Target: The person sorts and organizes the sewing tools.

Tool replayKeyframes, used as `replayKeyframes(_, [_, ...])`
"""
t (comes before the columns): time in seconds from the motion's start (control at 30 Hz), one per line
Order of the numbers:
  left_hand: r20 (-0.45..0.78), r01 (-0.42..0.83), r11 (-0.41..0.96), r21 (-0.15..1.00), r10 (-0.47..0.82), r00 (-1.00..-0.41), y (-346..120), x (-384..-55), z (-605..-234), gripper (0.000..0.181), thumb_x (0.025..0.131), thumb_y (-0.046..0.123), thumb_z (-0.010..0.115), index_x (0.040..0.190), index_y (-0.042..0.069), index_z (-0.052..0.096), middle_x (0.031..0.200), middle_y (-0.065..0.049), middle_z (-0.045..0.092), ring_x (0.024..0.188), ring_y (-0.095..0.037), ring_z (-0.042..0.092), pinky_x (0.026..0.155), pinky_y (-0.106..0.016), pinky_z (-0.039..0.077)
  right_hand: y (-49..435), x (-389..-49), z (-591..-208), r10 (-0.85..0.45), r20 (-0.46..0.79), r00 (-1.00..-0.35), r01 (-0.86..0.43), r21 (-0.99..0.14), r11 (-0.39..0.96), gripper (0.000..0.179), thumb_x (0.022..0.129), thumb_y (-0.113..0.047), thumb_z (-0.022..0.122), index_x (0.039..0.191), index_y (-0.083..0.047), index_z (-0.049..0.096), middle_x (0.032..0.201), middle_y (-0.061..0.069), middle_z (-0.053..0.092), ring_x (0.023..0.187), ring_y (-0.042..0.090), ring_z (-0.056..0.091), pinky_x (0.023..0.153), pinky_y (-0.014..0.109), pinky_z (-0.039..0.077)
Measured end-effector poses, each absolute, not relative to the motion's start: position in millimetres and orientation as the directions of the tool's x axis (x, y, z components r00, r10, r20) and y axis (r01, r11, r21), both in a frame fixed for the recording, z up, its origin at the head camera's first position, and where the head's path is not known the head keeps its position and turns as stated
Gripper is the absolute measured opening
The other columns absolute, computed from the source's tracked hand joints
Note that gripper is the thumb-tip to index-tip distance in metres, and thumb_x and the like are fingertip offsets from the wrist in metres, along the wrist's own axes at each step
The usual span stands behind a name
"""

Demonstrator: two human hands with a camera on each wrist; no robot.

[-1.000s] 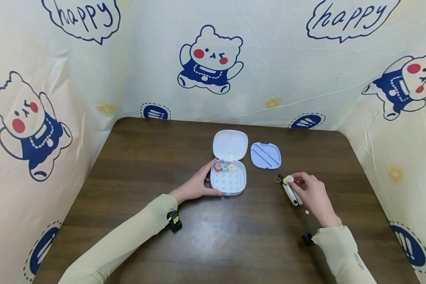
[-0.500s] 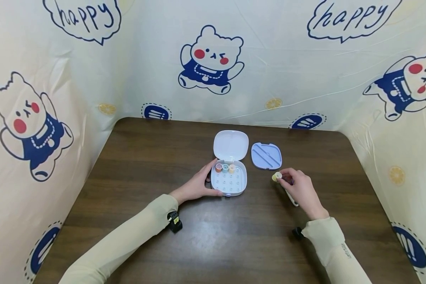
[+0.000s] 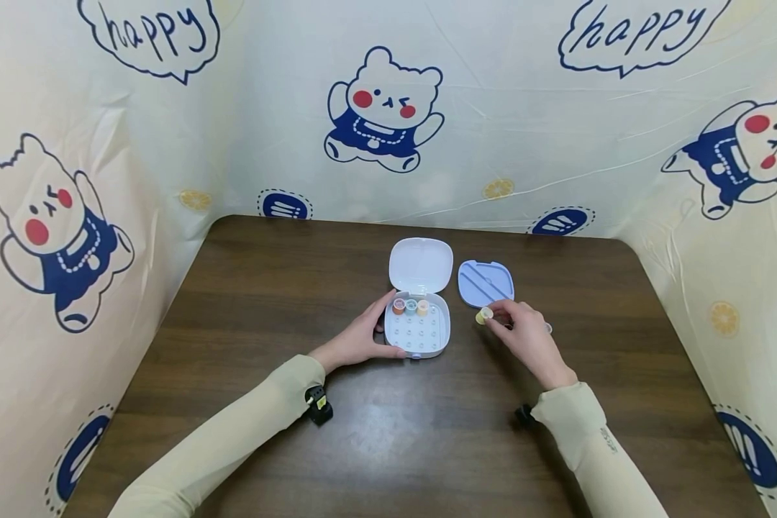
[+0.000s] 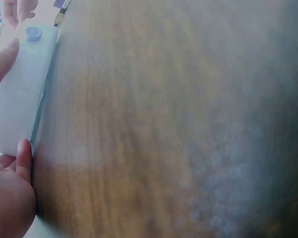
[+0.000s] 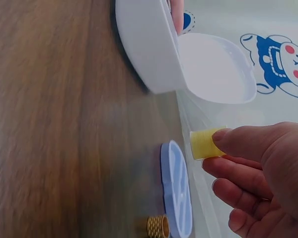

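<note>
My left hand (image 3: 361,337) grips the left side of a pale sewing box (image 3: 442,338), thumb at the front edge and fingers toward the back. In the left wrist view the box's side wall (image 4: 21,99) stands between thumb and fingers. Its lid (image 3: 421,265) is raised. Red-orange (image 3: 398,306), teal (image 3: 411,307) and peach (image 3: 423,308) thread spools stand in the back row of its pegged tray. Between thumb and forefinger, my right hand (image 3: 524,337) pinches a yellow thread spool (image 5: 204,144), held to the right of the box.
Behind my right hand lies a blue grooved tray (image 3: 485,283), beside the lid. A gold thimble (image 5: 158,226) shows near that tray in the right wrist view. Past the dark wooden table (image 3: 265,288) hangs a printed curtain (image 3: 492,115).
My right hand has carried the yellow spool leftward, from over the white tool toward the box, and now covers most of that tool. My left hand has kept its place.
</note>
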State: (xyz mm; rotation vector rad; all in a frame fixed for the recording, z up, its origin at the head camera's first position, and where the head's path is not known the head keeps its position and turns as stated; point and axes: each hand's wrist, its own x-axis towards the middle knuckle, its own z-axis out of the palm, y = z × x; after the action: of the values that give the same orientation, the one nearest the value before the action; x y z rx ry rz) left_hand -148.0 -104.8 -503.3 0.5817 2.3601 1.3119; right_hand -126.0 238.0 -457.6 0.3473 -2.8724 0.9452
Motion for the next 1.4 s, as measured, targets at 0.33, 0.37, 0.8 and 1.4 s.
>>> replayKeyframes(0.33, [-0.13,0.157,0.473,0.867,0.519,-0.845,-106,-149,-506,0.12,0.082,0.04,0.091,0.169,0.027,0.009,0.169,-0.01,0.024,0.131,-0.023,0.05,0.107,-0.039,0.046,217,-132,-451,-0.229,0.114,-0.967,-0.251,-0.606,0.754,0.023,0.096,-0.015,0.077,0.117,-0.006,0.074,0.107,0.01,0.074,0.101,0.028,0.064,0.087,0.047,0.057])
replayKeyframes(0.37, [-0.127,0.16,0.471,0.867,0.52,-0.845,-106,-149,-506,0.12,0.082,0.04,0.091,0.169,0.027,0.009,0.169,-0.01,0.024,0.132,-0.023,0.049,0.107,-0.039,0.046,216,-133,-450,-0.234,0.112,-0.966,-0.252,-0.609,0.752,0.023,0.096,-0.015,0.077,0.117,-0.006,0.074,0.107,0.01,0.074,0.101,0.028,0.064,0.088,0.048,0.057])
replayKeyframes(0.8, [-0.125,0.165,0.475,0.864,0.521,-0.844,-104,-150,-504,0.12,0.082,0.038,0.091,0.169,0.026,0.009,0.169,-0.01,0.024,0.136,-0.023,0.047,0.108,-0.038,0.045,192,-141,-444,-0.27,0.124,-0.955,-0.289,-0.595,0.75,0.025,0.096,-0.016,0.078,0.118,-0.006,0.073,0.108,0.009,0.074,0.104,0.028,0.064,0.091,0.047,0.056])
replayKeyframes(1.4, [-0.14,0.156,0.478,0.864,0.526,-0.839,-105,-148,-502,0.119,0.084,0.038,0.09,0.169,0.027,0.007,0.17,-0.01,0.021,0.138,-0.023,0.045,0.108,-0.038,0.046,170,-152,-458,-0.299,0.126,-0.946,-0.316,-0.562,0.764,0.024,0.096,-0.016,0.078,0.118,-0.009,0.075,0.095,0.004,0.068,0.089,0.022,0.057,0.08,0.036,0.053])
